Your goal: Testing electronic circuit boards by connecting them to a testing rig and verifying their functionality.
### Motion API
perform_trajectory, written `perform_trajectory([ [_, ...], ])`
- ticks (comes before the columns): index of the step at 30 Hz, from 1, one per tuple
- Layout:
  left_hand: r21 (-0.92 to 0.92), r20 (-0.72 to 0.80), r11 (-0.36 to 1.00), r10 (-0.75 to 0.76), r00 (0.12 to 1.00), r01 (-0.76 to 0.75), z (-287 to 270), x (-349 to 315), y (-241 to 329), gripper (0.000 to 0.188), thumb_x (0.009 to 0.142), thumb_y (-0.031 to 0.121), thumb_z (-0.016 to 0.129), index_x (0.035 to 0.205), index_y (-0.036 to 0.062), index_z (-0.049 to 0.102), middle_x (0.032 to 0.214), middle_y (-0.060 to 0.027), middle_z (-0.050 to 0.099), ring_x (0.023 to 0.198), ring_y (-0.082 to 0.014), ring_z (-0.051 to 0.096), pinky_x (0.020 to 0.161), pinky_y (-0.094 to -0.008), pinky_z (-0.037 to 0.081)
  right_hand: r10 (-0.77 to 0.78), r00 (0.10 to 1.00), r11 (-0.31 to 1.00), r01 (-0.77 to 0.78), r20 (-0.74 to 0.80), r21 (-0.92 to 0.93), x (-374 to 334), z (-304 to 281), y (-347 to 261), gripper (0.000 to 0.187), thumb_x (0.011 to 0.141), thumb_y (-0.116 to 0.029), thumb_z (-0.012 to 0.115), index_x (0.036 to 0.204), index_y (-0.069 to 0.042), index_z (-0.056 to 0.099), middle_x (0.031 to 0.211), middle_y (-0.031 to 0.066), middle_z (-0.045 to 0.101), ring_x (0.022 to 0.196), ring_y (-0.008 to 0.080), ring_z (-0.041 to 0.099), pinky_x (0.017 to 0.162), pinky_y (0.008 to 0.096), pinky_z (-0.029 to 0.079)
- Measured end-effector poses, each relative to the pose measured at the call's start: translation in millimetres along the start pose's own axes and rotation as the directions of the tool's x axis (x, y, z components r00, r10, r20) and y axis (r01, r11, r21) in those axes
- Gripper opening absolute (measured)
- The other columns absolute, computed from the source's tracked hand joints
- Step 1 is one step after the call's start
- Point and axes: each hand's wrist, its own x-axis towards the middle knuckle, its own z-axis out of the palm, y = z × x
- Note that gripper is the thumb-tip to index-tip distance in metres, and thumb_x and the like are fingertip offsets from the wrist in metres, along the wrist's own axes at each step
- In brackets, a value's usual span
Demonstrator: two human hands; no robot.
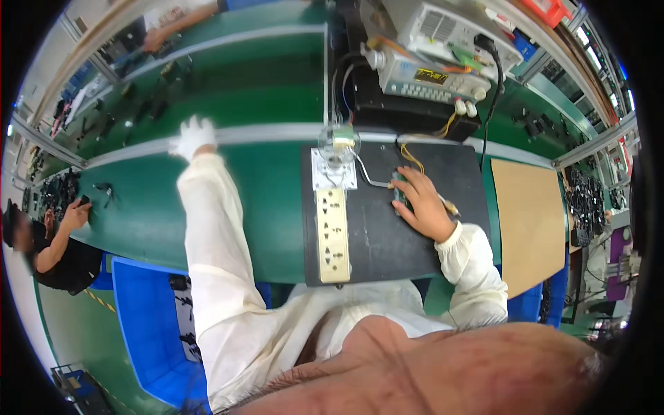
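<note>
I look down remotely on a green bench (138,225), its pale rail (266,133) and a black board (394,242) bearing a cream socket strip (333,242). My gloved left hand (194,138) spreads released fingers at the rail. My right hand (424,205) is at a small greenish piece (398,193) on the board; whether it grips, I cannot tell.

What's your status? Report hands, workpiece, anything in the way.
Left hand: white-gloved, fingers spread, at metal rail. Right hand: over black board, at small part, grip unclear. White cable near right hand; power strip further left.
</note>
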Motion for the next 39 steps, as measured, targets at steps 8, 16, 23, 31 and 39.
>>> perform_trajectory([
  [8, -0.028, 0.007, 0.996, -0.080, 0.997, 0.080, 4.7, -5.2, 2.1, 0.063, 0.099, 0.059, 0.041, 0.153, 0.0298, 0.048, 0.161, -0.0066, 0.043, 0.144, -0.0508, 0.036, 0.114, -0.0734, 0.025, 0.011, 1.000, 1.000, -0.010, 0.014, -0.029, -14.3, 5.8, -0.6, 0.047, 0.089, -0.016, 0.073, 0.133, -0.004, 0.059, 0.148, 0.0214, 0.050, 0.138, 0.0439, 0.046, 0.115, 0.0512, 0.037],
  [16, -0.039, -0.049, 0.980, -0.195, 0.980, 0.193, 14.3, 22.1, -13.5, 0.079, 0.093, 0.070, 0.045, 0.156, 0.0216, 0.045, 0.161, -0.0119, 0.042, 0.143, -0.0486, 0.038, 0.117, -0.0688, 0.025, 0.017, 1.000, 1.000, -0.017, 0.023, -0.016, -15.8, 3.0, -4.6, 0.047, 0.089, -0.016, 0.073, 0.133, -0.004, 0.060, 0.149, 0.0215, 0.049, 0.139, 0.0435, 0.046, 0.116, 0.0506, 0.037],
  [23, -0.074, -0.069, 0.970, -0.238, 0.969, 0.233, 14.7, 37.5, -19.1, 0.085, 0.090, 0.073, 0.050, 0.157, 0.0217, 0.042, 0.160, -0.0129, 0.042, 0.144, -0.0468, 0.037, 0.117, -0.0677, 0.026, 0.027, 0.999, 1.000, -0.027, 0.023, -0.004, -11.5, 4.4, -2.0, 0.046, 0.089, -0.015, 0.073, 0.132, -0.003, 0.060, 0.149, 0.0210, 0.050, 0.139, 0.0430, 0.046, 0.116, 0.0501, 0.036],
  [31, -0.127, -0.107, 0.942, -0.326, 0.939, 0.312, 18.9, 78.6, -62.5, 0.095, 0.085, 0.077, 0.058, 0.160, 0.0229, 0.037, 0.162, -0.0126, 0.041, 0.145, -0.0461, 0.039, 0.119, -0.0666, 0.025, 0.023, 1.000, 1.000, -0.022, 0.010, -0.015, -10.3, 6.9, -5.1, 0.046, 0.086, -0.012, 0.073, 0.130, -0.003, 0.062, 0.147, 0.0207, 0.052, 0.138, 0.0428, 0.047, 0.115, 0.0500, 0.037],
  [39, -0.188, -0.151, 0.969, -0.189, 0.970, 0.160, 20.6, 113.1, -88.4, 0.105, 0.077, 0.081, 0.064, 0.160, 0.0225, 0.037, 0.161, -0.0133, 0.043, 0.146, -0.0393, 0.041, 0.119, -0.0602, 0.028, 0.070, 0.998, 0.997, -0.070, -0.006, -0.033, -6.7, 9.2, -8.0, 0.044, 0.083, -0.010, 0.073, 0.126, -0.004, 0.063, 0.144, 0.0200, 0.054, 0.135, 0.0427, 0.050, 0.113, 0.0499, 0.039],
])
